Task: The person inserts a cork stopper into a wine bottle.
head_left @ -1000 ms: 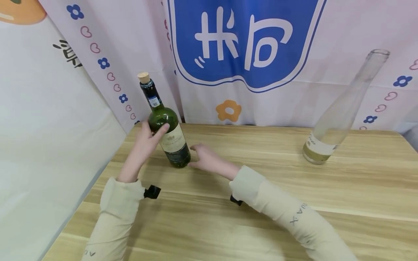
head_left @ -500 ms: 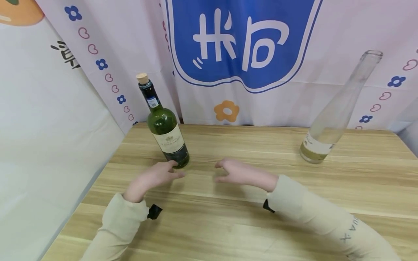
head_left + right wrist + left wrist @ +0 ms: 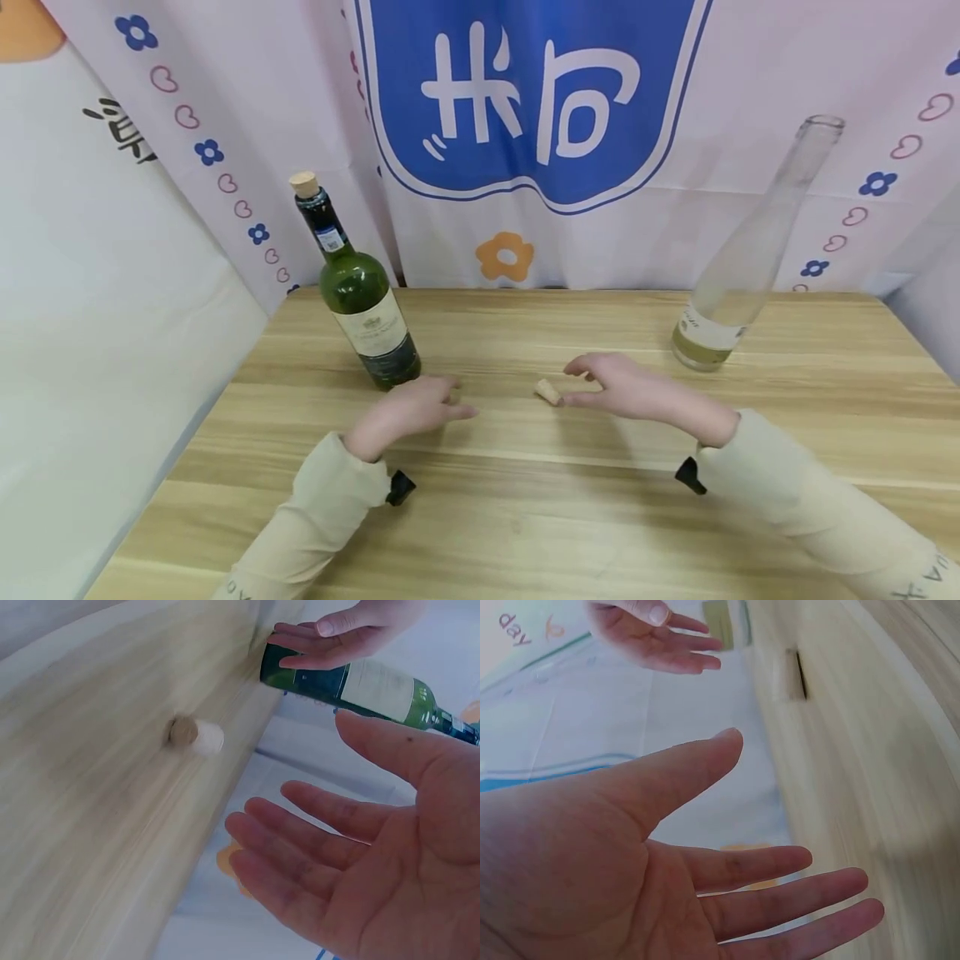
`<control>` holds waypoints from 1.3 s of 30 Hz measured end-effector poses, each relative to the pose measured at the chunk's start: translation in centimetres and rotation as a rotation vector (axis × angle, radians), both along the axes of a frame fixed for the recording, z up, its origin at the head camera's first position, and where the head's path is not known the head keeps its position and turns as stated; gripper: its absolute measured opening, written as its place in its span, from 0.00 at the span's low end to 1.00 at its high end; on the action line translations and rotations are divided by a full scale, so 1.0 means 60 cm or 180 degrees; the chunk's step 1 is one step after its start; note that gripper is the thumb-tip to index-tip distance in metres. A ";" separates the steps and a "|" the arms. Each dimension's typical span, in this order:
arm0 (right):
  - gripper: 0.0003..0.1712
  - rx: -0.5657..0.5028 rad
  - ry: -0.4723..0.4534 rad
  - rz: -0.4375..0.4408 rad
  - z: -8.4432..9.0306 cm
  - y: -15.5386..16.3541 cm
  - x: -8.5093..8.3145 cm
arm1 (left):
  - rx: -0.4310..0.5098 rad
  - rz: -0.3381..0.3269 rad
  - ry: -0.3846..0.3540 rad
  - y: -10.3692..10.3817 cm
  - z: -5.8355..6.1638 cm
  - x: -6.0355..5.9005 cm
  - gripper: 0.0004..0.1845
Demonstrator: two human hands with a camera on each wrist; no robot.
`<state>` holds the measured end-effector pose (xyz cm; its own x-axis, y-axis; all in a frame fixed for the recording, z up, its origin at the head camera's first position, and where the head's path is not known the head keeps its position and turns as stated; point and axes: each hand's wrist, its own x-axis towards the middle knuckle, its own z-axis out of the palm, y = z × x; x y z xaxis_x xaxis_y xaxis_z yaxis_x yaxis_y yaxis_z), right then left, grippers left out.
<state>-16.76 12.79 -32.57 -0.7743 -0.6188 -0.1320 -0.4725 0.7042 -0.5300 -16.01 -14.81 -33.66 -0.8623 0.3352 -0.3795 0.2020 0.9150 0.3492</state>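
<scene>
A small loose cork [image 3: 548, 392] lies on its side on the wooden table between the hands. My right hand [image 3: 637, 387] is close to it on the right, fingers spread; the right wrist view shows a gap between that hand and the cork [image 3: 196, 735]. Near the base of a green wine bottle [image 3: 372, 329], my left hand [image 3: 412, 408] hovers with thumb and fingers apart, holding nothing. The bottle stands upright, a second cork [image 3: 303, 184] in its mouth. Further right stands a clear bottle [image 3: 723, 292] with no cork in its mouth.
The wooden table [image 3: 525, 500] ends at a printed cloth backdrop [image 3: 450, 225] just behind both bottles. A white sheet [image 3: 150, 333] hangs along the left side. Each wrist carries a small black device.
Both hands have left the green bottle and moved right, the right hand further. The loose cork has come into sight on the table. The head view has turned slightly right.
</scene>
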 end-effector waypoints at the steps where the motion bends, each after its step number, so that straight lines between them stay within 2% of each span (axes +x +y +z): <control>1: 0.28 0.0026 -0.0009 -0.0018 0.001 0.007 0.001 | 0.0004 -0.0022 0.0015 0.007 -0.002 -0.001 0.31; 11: 0.30 0.0145 -0.0137 -0.0139 0.018 0.080 0.019 | -0.0121 -0.0316 0.0198 0.074 -0.003 -0.004 0.29; 15: 0.29 0.0135 -0.0094 -0.0236 0.022 0.114 0.025 | -0.0129 -0.0398 0.0302 0.097 -0.005 -0.007 0.29; 22: 0.27 0.0088 0.0020 -0.0420 0.026 0.176 0.025 | -0.0082 -0.0569 0.0461 0.138 0.004 -0.010 0.26; 25: 0.28 0.0173 0.0022 -0.0575 0.033 0.197 0.026 | -0.0088 -0.0686 0.0506 0.157 0.005 -0.013 0.25; 29: 0.32 0.0318 -0.0143 -0.0876 0.046 0.217 0.024 | -0.0120 -0.0806 0.0496 0.184 0.007 -0.020 0.27; 33: 0.33 0.0352 -0.0239 -0.1092 0.058 0.231 0.020 | -0.0114 -0.0858 0.0444 0.213 0.006 -0.029 0.26; 39: 0.38 0.0457 -0.0254 -0.1421 0.072 0.249 0.014 | 0.0001 -0.0900 0.0501 0.252 -0.004 -0.047 0.26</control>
